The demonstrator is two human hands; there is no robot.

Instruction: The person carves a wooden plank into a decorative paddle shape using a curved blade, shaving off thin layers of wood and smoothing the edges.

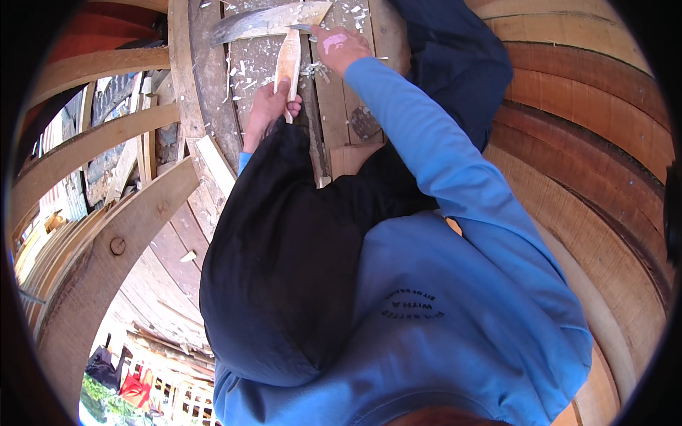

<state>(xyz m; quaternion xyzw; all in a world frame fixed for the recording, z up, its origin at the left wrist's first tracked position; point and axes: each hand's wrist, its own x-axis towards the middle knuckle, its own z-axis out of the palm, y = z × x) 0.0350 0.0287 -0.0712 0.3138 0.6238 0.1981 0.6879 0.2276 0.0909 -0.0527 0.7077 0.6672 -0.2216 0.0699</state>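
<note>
My left hand (268,108) is closed around the lower end of a slim pale wooden piece (288,58), which points away from me. Its far end tapers. In my right hand (342,48) is a knife (300,28), with the fingers wrapped round its handle, which is mostly hidden. The thin blade reaches left across the far tip of the wooden piece; whether it is cutting in cannot be made out. Just beyond both hands, a curved flat piece of wood (273,21), grey toward its left end, lies on the planks.
Pale wood shavings (245,74) are scattered over the plank floor (330,106). Curved wooden ribs (117,245) stand at the left, with gaps between them. Bent planks (582,121) form a wall at the right. My bent legs in dark trousers (284,248) lie close below the hands.
</note>
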